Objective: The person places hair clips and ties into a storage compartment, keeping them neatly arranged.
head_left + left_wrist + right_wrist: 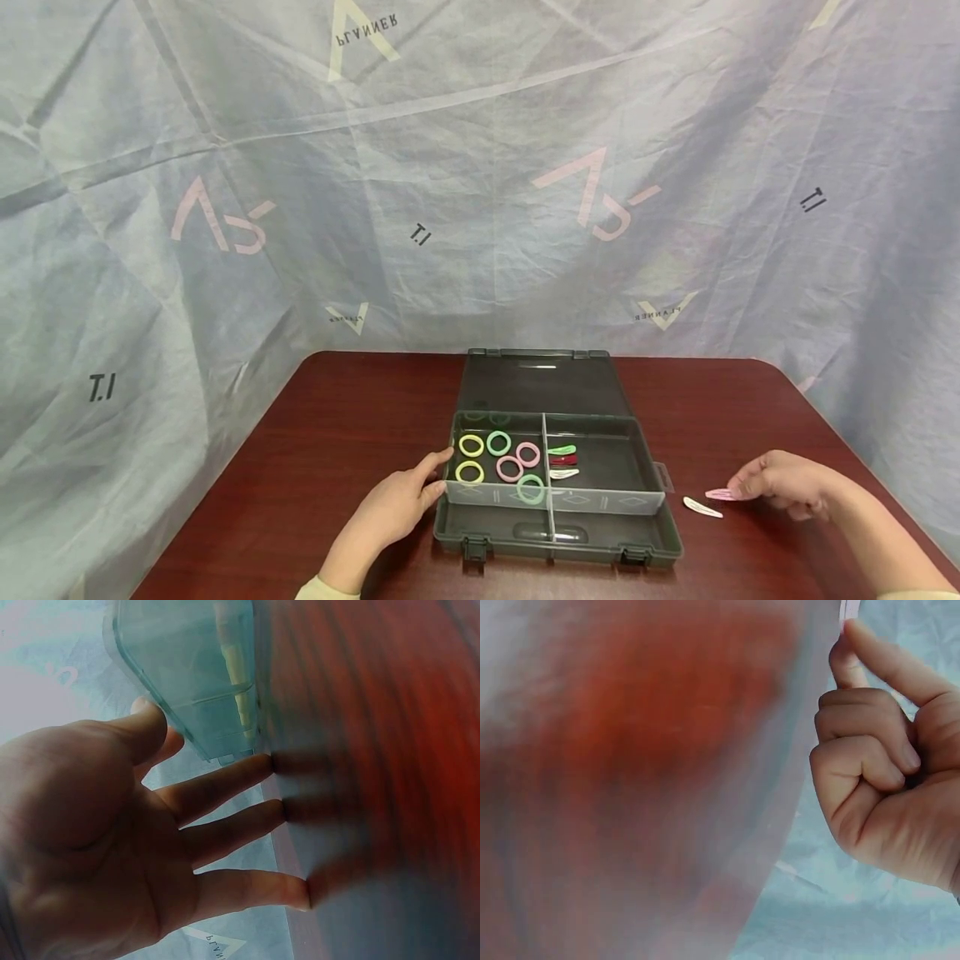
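My right hand point(783, 483) pinches a pink snap hair clip point(718, 494) between thumb and forefinger, right of the box. In the right wrist view the other fingers point(859, 761) are curled into the palm. Just left of that hand a white hair clip point(702, 507) lies on the table. At the left wall of the dark, see-through divided box point(600, 502) is my left hand point(397, 504), its thumb by the rim and fingertips point(296, 892) straight down to the tabletop. Green point(562, 450), red point(562, 460) and white clips lie inside the box's right compartment.
Several yellow, green and pink hair rings point(510, 468) lie in the box's left compartment. Its lid point(543, 383) is tipped back behind it, and a latch tab point(663, 477) sticks out at the right. Beyond the dark red table point(315, 433) hangs a grey cloth point(480, 250).
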Demonstrator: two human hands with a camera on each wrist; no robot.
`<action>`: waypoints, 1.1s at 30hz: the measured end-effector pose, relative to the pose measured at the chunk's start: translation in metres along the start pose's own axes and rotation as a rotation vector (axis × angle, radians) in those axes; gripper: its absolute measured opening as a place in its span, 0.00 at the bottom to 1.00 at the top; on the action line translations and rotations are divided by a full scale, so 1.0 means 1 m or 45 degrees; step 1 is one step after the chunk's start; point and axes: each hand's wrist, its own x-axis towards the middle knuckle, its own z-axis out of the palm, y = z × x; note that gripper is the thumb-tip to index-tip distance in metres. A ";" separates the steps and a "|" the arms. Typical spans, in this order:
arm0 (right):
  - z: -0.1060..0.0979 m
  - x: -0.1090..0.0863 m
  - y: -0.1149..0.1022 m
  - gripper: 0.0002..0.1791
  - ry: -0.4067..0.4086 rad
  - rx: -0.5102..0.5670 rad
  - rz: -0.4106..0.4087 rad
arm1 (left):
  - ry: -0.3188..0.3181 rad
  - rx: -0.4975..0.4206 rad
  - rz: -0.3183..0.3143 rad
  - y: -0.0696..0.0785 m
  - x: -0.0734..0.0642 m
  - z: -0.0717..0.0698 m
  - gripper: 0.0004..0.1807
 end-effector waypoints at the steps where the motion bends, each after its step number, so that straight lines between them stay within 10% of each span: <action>1: -0.002 -0.001 -0.002 0.13 -0.007 0.014 -0.002 | -0.001 -0.002 0.001 0.000 0.000 0.000 0.29; 33: 0.077 0.068 -0.111 0.14 0.020 0.013 -0.138 | 0.011 0.004 0.035 -0.001 -0.001 0.000 0.28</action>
